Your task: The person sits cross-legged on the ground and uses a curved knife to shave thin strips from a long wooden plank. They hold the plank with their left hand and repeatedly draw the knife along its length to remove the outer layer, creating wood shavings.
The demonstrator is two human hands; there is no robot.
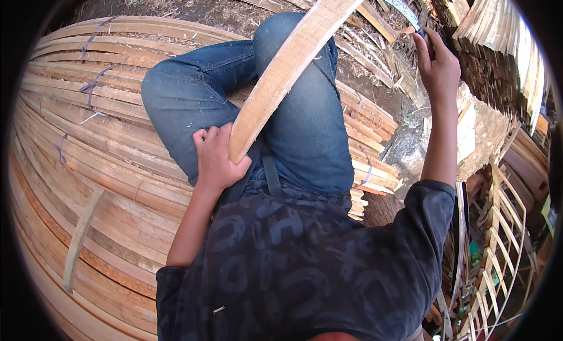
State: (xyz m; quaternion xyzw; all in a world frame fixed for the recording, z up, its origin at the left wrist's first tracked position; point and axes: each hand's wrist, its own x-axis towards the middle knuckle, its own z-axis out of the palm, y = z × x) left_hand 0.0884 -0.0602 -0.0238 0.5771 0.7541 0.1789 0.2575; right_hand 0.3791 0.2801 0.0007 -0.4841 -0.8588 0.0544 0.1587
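A pale wooden plank (285, 68) slants across my raised knee, from my lap up to the far edge of the view. My left hand (218, 150) is closed round its near end. At the far right, my right hand (438, 62) grips the dark handle of a knife with a long curved blade (400, 5). The blade reaches left toward the plank's far end. Its tip runs out of view at the top, so I cannot tell whether it touches the wood.
I sit on bundles of long wooden strips (129, 147) tied with purple string. A loose short slat (82, 241) lies across them. Wood scraps and shavings (375, 59) cover the ground ahead. Stacked thin boards (507, 33), a stone block (484, 130) and a slatted frame (498, 241) stand to the right.
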